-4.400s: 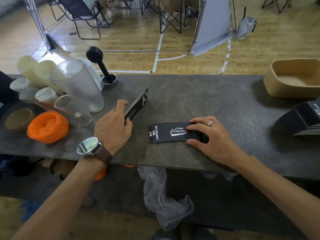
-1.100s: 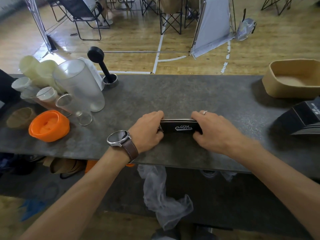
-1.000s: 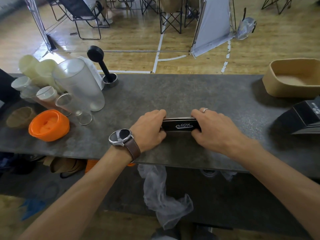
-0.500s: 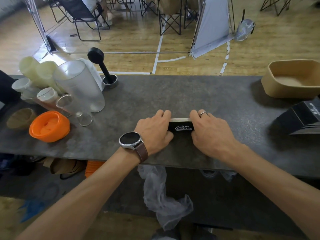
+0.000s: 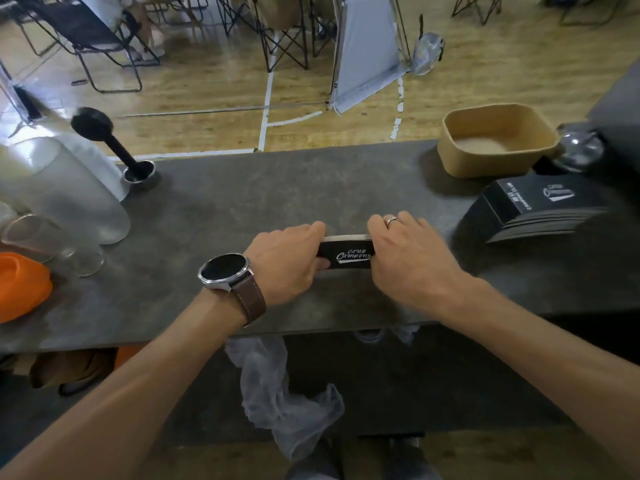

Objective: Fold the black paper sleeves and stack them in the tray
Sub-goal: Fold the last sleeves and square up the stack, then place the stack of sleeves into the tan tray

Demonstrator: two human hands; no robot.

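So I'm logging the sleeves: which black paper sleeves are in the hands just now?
The small bundle of sleeves at the table's middle, gripped at its ends by the left hand and right hand. The bigger stack lies untouched at the right.

Black paper sleeve (image 5: 347, 255) is showing white script reading roughly "Club Camping", underlined; the letters are blurring, so the spelling is not certain. Top sleeve of the stack of sleeves (image 5: 540, 209) is carrying a white cup logo and a sideways line ending in "CLUB"; the remaining characters are too small to read.
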